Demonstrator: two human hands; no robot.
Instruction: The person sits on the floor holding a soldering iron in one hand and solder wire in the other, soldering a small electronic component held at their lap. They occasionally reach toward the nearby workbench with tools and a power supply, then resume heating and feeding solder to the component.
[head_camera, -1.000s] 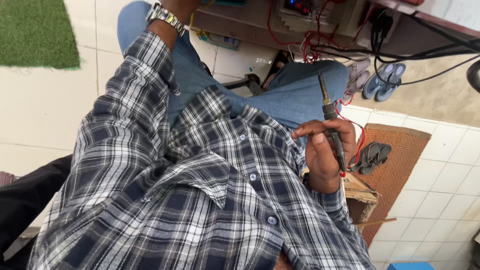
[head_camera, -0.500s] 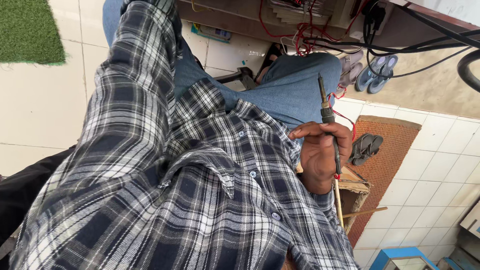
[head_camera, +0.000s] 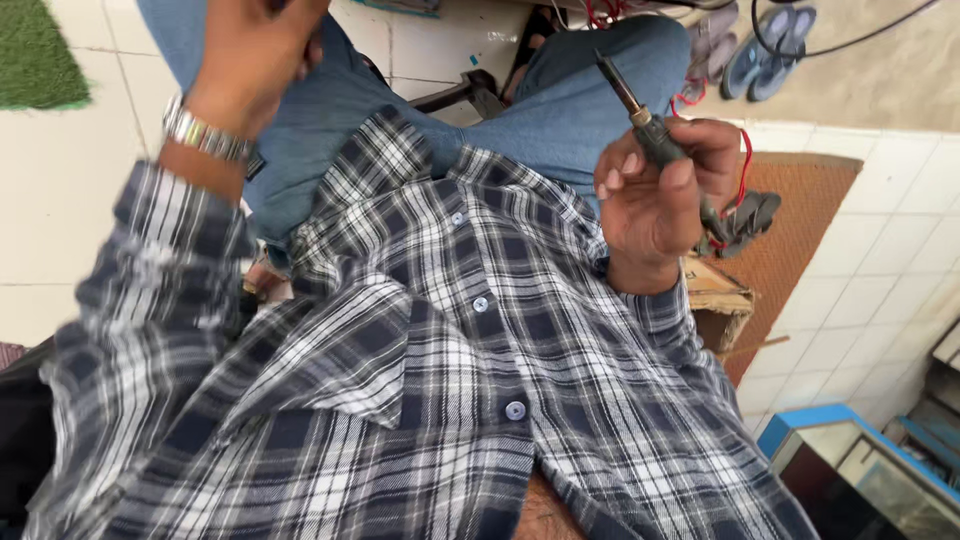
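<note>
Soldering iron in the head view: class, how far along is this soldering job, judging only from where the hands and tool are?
Nothing finished shows. In hand: the right hand grips the soldering iron with its tip raised over the lap, touching nothing. The left hand, with a wristwatch, is lifted toward the top edge; whether it holds anything cannot be told. Left: likely all the joining, since no workpiece is in view.

1. Left of the right grip (head_camera: 655, 190), the open air above the plaid shirt (head_camera: 450, 350) gives free passage.
2. Just beyond it, the knee in blue jeans (head_camera: 590, 90) blocks the way.
3. Right of it hang a red wire (head_camera: 745, 165) and a dark clip (head_camera: 745, 215).
4. Below it stands a cardboard box (head_camera: 715, 300) on the brown mat (head_camera: 800, 220).
</note>
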